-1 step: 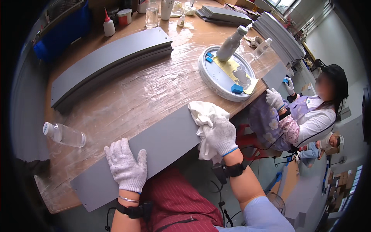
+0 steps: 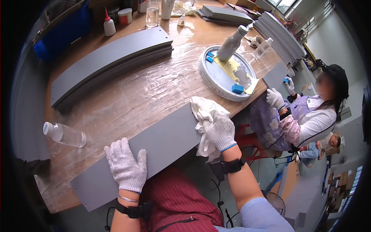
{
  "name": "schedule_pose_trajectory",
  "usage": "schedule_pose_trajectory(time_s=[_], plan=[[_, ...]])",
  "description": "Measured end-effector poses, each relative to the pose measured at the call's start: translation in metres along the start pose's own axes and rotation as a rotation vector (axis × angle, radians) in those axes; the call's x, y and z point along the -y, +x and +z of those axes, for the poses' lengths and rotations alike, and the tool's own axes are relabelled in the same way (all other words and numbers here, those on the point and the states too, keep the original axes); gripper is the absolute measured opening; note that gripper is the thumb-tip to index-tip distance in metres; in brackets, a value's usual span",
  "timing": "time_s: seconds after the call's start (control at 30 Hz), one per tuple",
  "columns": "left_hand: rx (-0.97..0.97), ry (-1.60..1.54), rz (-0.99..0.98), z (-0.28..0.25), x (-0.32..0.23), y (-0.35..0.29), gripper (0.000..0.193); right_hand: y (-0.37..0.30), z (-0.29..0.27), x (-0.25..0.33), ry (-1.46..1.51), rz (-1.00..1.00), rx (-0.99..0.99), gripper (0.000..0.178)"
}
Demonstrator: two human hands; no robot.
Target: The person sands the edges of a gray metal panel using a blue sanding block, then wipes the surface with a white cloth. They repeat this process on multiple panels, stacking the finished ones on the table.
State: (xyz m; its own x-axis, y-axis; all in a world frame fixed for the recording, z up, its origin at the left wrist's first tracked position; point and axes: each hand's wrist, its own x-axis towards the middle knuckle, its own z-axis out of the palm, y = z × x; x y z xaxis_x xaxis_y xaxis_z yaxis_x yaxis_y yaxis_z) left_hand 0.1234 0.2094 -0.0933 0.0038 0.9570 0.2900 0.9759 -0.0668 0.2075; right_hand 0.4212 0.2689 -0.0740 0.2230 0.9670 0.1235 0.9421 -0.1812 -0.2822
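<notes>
A long flat grey panel (image 2: 166, 133) lies slantwise along the table's near edge. My left hand (image 2: 126, 165), in a white knit glove, rests flat on it with fingers stretched and holds nothing. At the panel's right end, my gloved right hand (image 2: 219, 131) is closed around a bunched white cloth (image 2: 205, 107). The cloth covers that end of the panel, and part of it hangs over the near edge. Some of the right fingers are hidden in its folds. Left of the panel, a clear bottle with a white cap (image 2: 65, 134) lies on its side.
Stacked grey panels (image 2: 112, 63) lie across the table (image 2: 150, 85). To the right is a round white lid (image 2: 205, 79) bearing a grey bottle (image 2: 232, 43) and blue blocks (image 2: 237, 89). A seated co-worker (image 2: 305, 116) holds another panel (image 2: 275, 76) at the table's right edge.
My right hand and the cloth have shifted slightly up along the panel's right end. The left hand and the panel have not moved.
</notes>
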Motion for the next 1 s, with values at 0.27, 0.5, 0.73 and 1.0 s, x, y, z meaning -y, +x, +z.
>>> schedule_pose_trajectory(time_s=[0.27, 0.5, 0.73, 1.0], plan=[[0.056, -0.013, -0.037, -0.005, 0.003, -0.002, 0.066, -0.022, -0.001, -0.028, 0.016, -0.096, 0.091, 0.036], [0.013, -0.004, 0.006, 0.001, 0.001, -0.001, 0.062, 0.040, 0.017, 0.080, -0.092, -0.121, -0.033, 0.024], [-0.002, -0.068, 0.007, 0.010, 0.011, -0.001, 0.050, -0.067, 0.031, 0.134, 0.238, -0.550, 0.155, 0.026], [-0.045, 0.003, 0.009, 0.010, 0.010, -0.006, 0.049, -0.051, 0.015, 0.059, -0.032, -0.159, -0.133, 0.032]])
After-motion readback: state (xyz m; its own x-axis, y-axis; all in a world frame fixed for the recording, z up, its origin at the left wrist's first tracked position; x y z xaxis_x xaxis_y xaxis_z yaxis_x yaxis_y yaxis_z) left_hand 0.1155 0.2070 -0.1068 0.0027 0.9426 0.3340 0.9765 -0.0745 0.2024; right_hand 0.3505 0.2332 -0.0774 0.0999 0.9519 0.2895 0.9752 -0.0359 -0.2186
